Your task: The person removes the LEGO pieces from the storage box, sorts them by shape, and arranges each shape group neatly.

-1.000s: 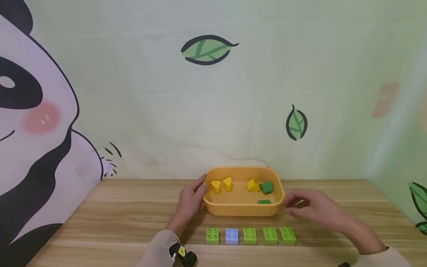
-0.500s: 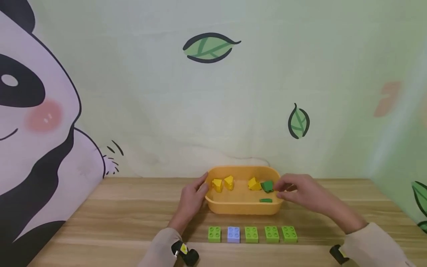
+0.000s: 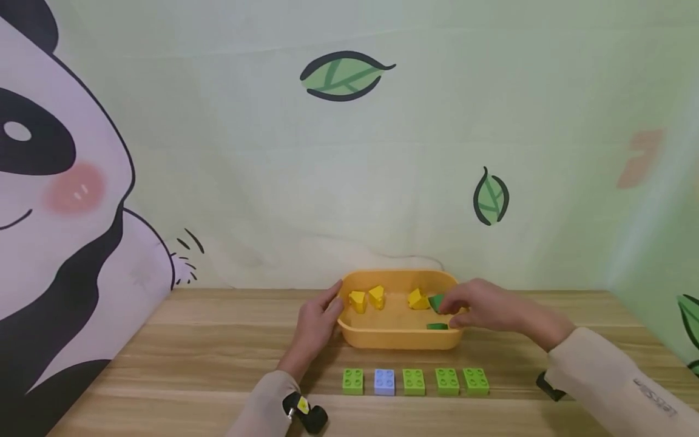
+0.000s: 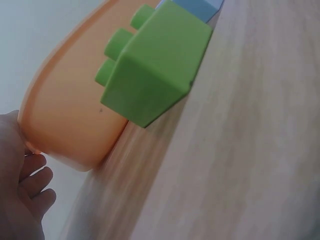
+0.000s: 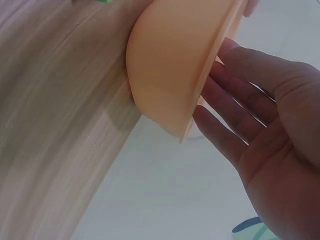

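Observation:
A yellow-orange plastic tub (image 3: 398, 340) stands against the back wall. My left hand (image 3: 315, 321) holds its left end at the rim; in the left wrist view its fingers (image 4: 37, 182) bend beneath that rim. My right hand (image 3: 480, 306) reaches over the right end, thumb and fingers apart. Its fingertips are by a dark green block (image 3: 435, 303), which they partly cover; in the right wrist view they are hidden behind the rim. A flat green piece (image 3: 437, 326) lies in the tub below the thumb. Yellow blocks (image 3: 418, 299) lie left of the green one.
In front of the tub is a row of toy bricks: light green ones (image 3: 352, 381) and a blue one (image 3: 384, 382). The wooden table (image 3: 218, 352) meets a wall cloth (image 3: 262, 182) printed with a panda and leaves.
My right hand has moved left from outside the tub's right end, over the rim, to the dark green block. My left hand stays at the tub's left end.

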### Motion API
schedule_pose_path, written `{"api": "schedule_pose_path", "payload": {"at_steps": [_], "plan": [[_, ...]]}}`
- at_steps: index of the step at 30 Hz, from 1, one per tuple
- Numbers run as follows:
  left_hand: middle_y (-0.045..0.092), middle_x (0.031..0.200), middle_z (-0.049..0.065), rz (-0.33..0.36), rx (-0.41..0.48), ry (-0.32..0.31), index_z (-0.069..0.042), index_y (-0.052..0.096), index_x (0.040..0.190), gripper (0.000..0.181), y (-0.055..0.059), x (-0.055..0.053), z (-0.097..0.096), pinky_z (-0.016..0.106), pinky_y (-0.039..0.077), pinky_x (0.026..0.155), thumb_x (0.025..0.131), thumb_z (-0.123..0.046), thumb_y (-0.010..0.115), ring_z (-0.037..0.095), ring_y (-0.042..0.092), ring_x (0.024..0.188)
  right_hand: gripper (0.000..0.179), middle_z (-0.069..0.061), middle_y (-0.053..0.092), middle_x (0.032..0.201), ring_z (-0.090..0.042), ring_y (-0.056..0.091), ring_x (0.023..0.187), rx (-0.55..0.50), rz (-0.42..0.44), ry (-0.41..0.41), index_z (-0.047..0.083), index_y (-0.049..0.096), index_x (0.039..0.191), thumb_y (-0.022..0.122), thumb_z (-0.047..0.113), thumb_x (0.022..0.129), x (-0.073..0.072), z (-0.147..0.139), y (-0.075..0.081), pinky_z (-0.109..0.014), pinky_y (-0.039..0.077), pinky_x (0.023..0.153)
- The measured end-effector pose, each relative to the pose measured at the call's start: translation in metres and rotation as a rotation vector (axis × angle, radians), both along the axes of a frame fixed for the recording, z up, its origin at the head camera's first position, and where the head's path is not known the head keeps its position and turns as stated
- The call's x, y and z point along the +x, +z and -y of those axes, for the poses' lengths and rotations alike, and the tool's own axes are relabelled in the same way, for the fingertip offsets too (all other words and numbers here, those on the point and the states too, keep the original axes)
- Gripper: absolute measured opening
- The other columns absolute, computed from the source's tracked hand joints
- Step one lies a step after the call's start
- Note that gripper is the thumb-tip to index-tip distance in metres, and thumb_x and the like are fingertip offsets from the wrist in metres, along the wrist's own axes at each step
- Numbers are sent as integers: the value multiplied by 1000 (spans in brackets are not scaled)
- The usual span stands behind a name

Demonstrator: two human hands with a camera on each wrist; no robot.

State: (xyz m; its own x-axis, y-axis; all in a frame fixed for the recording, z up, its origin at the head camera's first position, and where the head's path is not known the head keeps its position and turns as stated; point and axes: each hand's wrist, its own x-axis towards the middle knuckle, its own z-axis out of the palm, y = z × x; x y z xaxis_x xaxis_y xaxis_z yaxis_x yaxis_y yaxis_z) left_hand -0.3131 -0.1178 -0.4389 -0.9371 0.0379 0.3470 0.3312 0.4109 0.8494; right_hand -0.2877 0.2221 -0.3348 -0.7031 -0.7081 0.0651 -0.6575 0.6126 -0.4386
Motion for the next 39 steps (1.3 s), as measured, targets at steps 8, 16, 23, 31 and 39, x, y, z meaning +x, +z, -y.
{"api": "schedule_pose_path", "payload": {"at_steps": [8,16,23,31,39], "plan": [[58,151,12,5,3,5,-5,58,152,47,1,-1,0,52,42,116,107,-18,57,32,53,142,15,-2,76,105,-12,67,91,62,19,34,5,78,108,80,3,93,-11,7,-2,-45,62,89],[59,151,11,12,18,-1,-7,58,152,46,0,-1,0,52,42,116,107,-18,57,30,53,142,14,-2,76,101,-9,66,87,85,31,43,3,79,104,80,-1,91,-23,13,-11,-32,61,83],[58,152,10,25,37,-17,-7,56,154,48,-1,-1,1,51,41,117,107,-19,58,28,51,143,14,-3,77,98,-7,64,82,126,63,26,4,80,103,80,-2,90,-28,20,-14,-28,60,80],[58,152,10,19,42,-17,-7,57,153,47,-1,-1,1,51,43,116,107,-17,57,27,55,139,12,4,73,94,-12,59,83,148,95,-60,10,80,100,78,0,93,-33,26,-18,-32,60,85],[58,152,10,25,49,-22,-7,56,154,47,1,1,1,47,44,115,108,-17,57,24,56,136,10,7,70,91,-10,58,82,134,76,-61,10,79,98,78,1,93,-35,28,-22,-30,57,81]]}}
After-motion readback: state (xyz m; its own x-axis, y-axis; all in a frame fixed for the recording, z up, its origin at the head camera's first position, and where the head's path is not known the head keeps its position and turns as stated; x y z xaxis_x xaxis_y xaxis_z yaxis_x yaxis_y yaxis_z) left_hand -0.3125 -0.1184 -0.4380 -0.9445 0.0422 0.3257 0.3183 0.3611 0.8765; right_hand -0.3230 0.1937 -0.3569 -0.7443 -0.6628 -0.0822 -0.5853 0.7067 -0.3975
